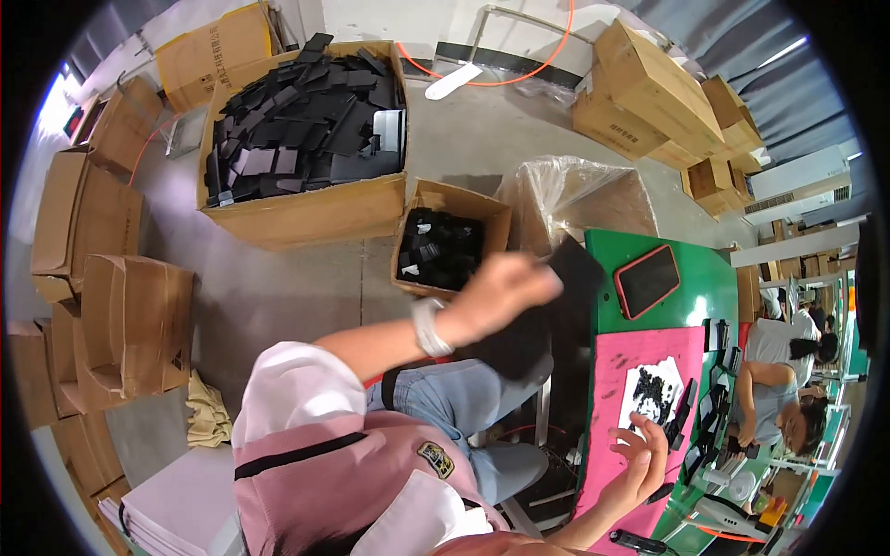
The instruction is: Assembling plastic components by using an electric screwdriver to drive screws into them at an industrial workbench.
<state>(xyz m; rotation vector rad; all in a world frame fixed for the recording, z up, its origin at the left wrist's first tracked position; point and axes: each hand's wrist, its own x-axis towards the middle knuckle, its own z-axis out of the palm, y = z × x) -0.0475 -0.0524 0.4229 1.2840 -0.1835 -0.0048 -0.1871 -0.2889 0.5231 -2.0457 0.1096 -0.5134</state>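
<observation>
Workshop floor crowded with cardboard boxes. Right hand (pixel 638 456) loose, fingers spread over pink mat (pixel 619 371), holding nothing. Left hand (pixel 496 295) grips black sheet (pixel 547 315); keep it flat. Beyond it, small box (pixel 450 239) of black parts, then big box (pixel 306 139).

Left hand (pixel 496 292) motion-blurred, grip on black sheet (pixel 565 278) unclear; small black parts (pixel 656 389) indistinct.
</observation>
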